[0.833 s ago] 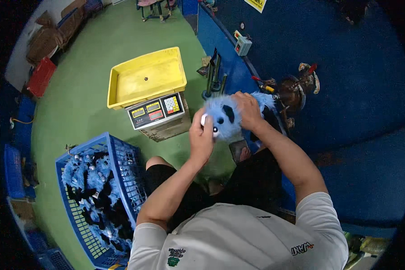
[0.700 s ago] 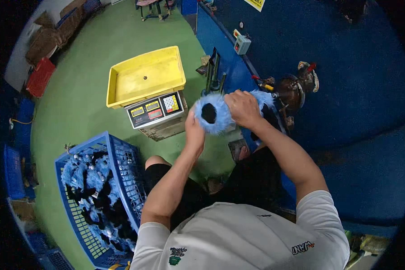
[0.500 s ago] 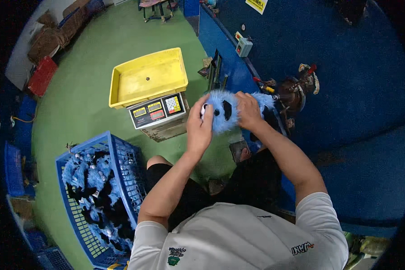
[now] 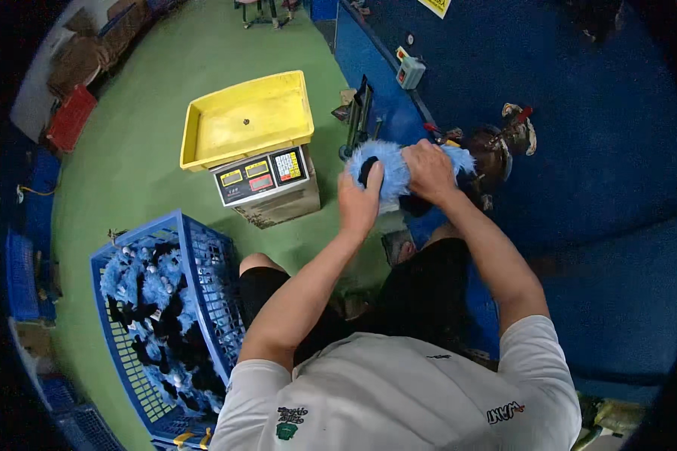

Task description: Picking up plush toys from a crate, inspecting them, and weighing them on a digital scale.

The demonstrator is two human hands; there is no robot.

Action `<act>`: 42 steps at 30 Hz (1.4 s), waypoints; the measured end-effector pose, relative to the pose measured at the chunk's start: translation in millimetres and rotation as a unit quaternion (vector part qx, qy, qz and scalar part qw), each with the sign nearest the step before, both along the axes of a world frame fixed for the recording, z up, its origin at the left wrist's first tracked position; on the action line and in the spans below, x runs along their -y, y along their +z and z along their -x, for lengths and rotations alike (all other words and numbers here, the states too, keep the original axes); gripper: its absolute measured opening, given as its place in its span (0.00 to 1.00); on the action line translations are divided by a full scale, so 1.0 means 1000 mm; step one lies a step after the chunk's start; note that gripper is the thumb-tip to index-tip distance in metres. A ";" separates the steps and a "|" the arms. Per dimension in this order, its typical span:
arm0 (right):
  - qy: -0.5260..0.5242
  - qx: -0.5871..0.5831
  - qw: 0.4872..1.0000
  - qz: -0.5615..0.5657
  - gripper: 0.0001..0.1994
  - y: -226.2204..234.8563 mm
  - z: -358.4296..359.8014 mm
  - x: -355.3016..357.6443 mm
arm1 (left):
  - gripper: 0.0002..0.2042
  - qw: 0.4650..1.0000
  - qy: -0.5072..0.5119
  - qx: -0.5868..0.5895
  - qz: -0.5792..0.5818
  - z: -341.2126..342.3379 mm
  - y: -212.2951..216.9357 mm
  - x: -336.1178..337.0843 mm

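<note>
A fluffy blue plush toy (image 4: 393,174) with black patches is stretched between both of my hands, in front of the blue machine. My left hand (image 4: 359,199) is closed around its left end, the thumb by a black patch. My right hand (image 4: 430,171) grips it from above, fingers curled into the fur. More blue fur (image 4: 459,158) sticks out beyond the right hand, close to a rusty round metal fitting (image 4: 490,152) on the machine. The fingers of both hands are partly sunk in the plush.
A yellow tray (image 4: 304,105) rests on a digital scale (image 4: 259,180) ahead on the left. Beside my left leg stands a blue plastic basket (image 4: 192,286) full of similar blue and black plush pieces. A large blue machine wall (image 4: 594,188) fills the right, with a small grey switch box (image 4: 410,73).
Both hands and the plush have shifted slightly right, closer to the metal fitting. The toy has turned, so its eye and nose no longer show.
</note>
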State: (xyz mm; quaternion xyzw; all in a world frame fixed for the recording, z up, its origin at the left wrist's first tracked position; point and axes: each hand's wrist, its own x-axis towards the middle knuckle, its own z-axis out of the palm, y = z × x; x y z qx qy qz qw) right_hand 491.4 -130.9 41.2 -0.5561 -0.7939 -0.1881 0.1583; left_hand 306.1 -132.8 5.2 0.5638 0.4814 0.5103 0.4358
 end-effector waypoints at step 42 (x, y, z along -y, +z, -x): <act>-0.071 -0.115 0.991 -0.003 0.14 0.012 -0.017 -0.013 | 0.27 0.989 -0.029 0.146 0.013 0.007 -0.013 0.046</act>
